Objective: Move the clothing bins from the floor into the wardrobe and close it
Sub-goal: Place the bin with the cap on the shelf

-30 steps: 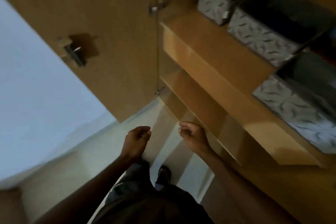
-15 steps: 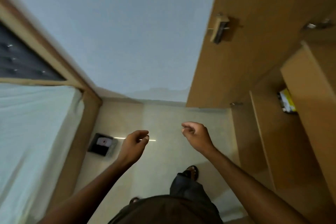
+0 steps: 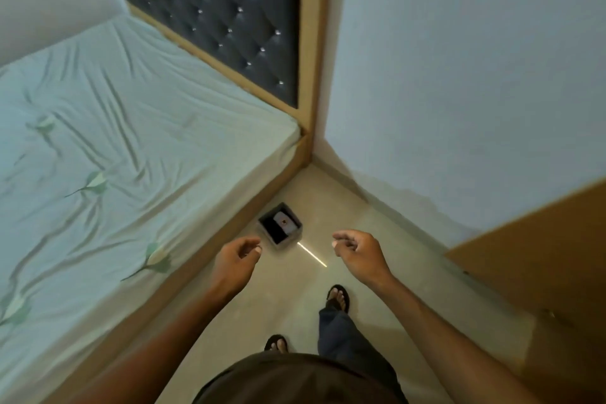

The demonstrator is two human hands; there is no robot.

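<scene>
While both arms reach forward over the floor (image 3: 295,298), 1 clothing bin (image 3: 280,227) stands ahead of the person, low in the corner where the bed (image 3: 108,147) meets the wall (image 3: 459,75). The bin sits on the floor just beside the bed's wooden side rail, its open top facing up, with something pale and a dark item showing inside; what they are is too small to tell. It stands turned diagonally to the bed frame, 1 corner pointing toward the person.

From the hands, the bin lies forward and well below, between the 2 of them but closer to the left hand (image 3: 236,257). That hand hovers just to the left of the bin's near corner as the view shows it, fingers loosely curled, holding nothing. The right hand (image 3: 357,251) hangs farther off to the right, also loosely curled and empty, past a bright streak of light on the floor.

Both feet are planted short of the bin, so the pickup likely calls for a step forward and a bend down, with the left hand arriving first. The wardrobe door (image 3: 537,259) shows at the right edge, open, well apart from the bin.
</scene>
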